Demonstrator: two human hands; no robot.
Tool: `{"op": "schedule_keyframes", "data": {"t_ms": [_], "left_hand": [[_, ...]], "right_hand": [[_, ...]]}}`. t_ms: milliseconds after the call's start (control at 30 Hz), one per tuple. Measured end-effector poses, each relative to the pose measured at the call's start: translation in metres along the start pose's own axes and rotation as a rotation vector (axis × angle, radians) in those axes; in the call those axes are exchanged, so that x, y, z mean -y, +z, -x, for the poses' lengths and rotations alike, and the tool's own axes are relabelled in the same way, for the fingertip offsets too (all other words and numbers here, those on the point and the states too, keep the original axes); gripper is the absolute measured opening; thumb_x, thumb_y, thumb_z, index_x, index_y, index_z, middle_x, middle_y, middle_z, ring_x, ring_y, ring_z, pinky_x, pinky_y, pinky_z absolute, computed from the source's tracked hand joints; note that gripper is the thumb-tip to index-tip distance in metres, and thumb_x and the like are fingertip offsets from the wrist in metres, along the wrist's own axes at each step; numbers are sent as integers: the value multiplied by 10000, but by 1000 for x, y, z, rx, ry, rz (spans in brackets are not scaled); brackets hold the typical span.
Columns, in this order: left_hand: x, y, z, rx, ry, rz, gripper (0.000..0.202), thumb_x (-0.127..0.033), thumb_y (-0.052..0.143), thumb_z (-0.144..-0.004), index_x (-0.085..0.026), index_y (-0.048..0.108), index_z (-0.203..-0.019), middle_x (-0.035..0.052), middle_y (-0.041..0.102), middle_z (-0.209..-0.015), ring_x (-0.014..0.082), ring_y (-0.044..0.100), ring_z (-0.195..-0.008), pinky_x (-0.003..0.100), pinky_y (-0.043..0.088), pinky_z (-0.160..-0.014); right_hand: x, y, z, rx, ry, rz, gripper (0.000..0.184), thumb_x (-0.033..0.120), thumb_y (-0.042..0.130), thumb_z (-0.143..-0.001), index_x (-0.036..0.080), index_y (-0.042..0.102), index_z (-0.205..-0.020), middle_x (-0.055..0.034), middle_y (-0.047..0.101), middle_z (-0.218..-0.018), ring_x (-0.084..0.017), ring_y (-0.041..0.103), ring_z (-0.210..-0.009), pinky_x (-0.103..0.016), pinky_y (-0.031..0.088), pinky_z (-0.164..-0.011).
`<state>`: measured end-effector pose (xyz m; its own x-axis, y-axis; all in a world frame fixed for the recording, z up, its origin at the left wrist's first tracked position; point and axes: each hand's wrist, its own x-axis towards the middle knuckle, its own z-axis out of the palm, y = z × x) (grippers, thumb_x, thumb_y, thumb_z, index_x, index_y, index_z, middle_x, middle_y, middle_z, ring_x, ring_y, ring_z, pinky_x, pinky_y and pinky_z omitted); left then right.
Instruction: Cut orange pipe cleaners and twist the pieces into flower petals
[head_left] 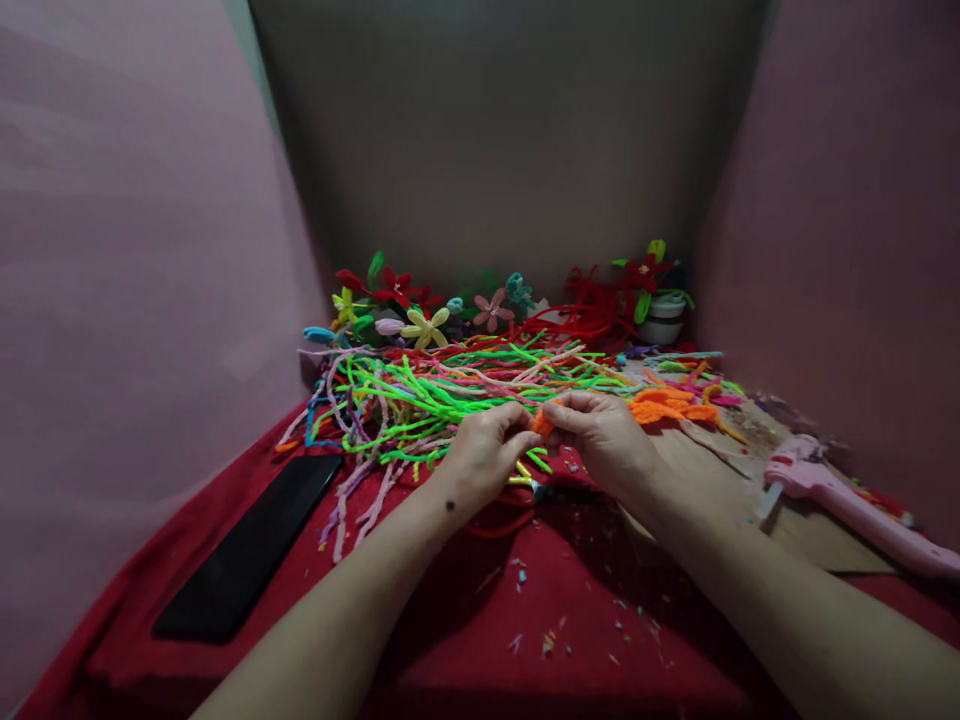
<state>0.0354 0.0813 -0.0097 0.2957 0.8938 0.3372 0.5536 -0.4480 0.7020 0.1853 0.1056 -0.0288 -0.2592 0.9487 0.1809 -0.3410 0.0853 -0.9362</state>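
Observation:
Between my two hands is a short piece of orange pipe cleaner, pinched from both sides. My left hand has its thumb and fingers closed on one end. My right hand grips the other end with thumb and forefinger; the piece's exact shape is partly hidden by the fingers. Just right of my right hand lie orange fuzzy petals. Behind both hands spreads a heap of loose pipe cleaners, mostly bright green with pink, red and lilac. Under my wrists, scissors with red handles are partly covered.
A black phone-like slab lies at the left on the red cloth. A pink glue gun rests on cardboard at the right. Pipe-cleaner flowers and a small pot stand at the back. Scraps dot the cloth.

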Motion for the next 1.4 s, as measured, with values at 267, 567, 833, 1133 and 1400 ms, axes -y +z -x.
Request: {"op": "schedule_keyframes", "data": {"t_ms": [267, 567, 833, 1133, 1400], "left_hand": [[3, -5, -4, 135, -144, 336, 77, -212, 559, -692, -137, 569, -705, -33, 509, -619, 80, 444, -565, 207, 383, -557], [1, -6, -3, 93, -383, 771, 388, -216, 672, -610, -143, 497, -949, -41, 535, -609, 80, 518, -513, 195, 413, -475], [2, -1, -3, 1, -389, 810, 352, -150, 644, -594, -150, 490, -910, -61, 529, -540, 67, 480, -439, 193, 401, -438], [1, -2, -3, -4, -419, 846, 359, -198, 689, -567, -132, 524, -879, -41, 547, -565, 80, 505, -455, 210, 410, -449], [3, -2, -3, -22, -348, 682, 177, -264, 647, -640, -135, 549, -710, -30, 532, -580, 78, 480, -473, 216, 399, -478]], "right_hand": [[0, -1, -1, 7, -6, 20, 213, 332, 697, -651, 142, 606, -618, -9, 606, -569, -99, 510, -489, -246, 397, -507], [0, -1, -2, -29, 5, -11, 212, 331, 718, -616, 146, 615, -630, -5, 604, -568, -104, 508, -483, -255, 409, -511], [-2, 0, 0, 55, 32, 82, 162, 276, 717, -613, 145, 623, -627, 13, 561, -542, -91, 473, -491, -235, 376, -500], [-5, -1, -1, 53, 28, 132, 162, 293, 699, -629, 152, 624, -654, 9, 580, -593, -100, 494, -534, -238, 391, -541], [-4, 6, 4, 49, -14, 99, 167, 287, 695, -647, 161, 586, -663, 36, 534, -580, -79, 467, -516, -223, 388, -525]]}}
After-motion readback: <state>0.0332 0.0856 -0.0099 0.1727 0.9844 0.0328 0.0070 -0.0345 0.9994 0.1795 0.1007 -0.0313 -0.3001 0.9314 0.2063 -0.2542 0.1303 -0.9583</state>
